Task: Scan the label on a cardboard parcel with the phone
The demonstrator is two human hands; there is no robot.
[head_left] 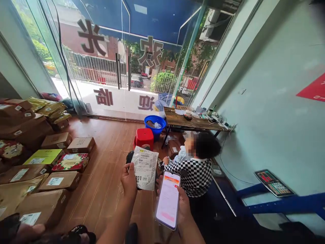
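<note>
Near the middle of the view, my left hand [128, 180] is closed on a small pale plastic mailing parcel [146, 169]. Its thumb presses the left edge, and a printed shipping label with "031" faces me. Just right of it, my right hand [185, 203] grips a smartphone [168, 203] upright, the lit screen turned towards me with an orange and pink page. Parcel and phone are close together but apart. Part of a dark thing shows behind the parcel's upper left; I cannot make out what it is.
A person in a checkered top [193, 174] sits low, right of the phone. Cardboard boxes [61, 179] line the floor at left. Ahead are a red stool [144, 137], a blue tub [162, 124], a wooden table [181, 118] and glass doors [109, 74]. A scale display [274, 183] stands right.
</note>
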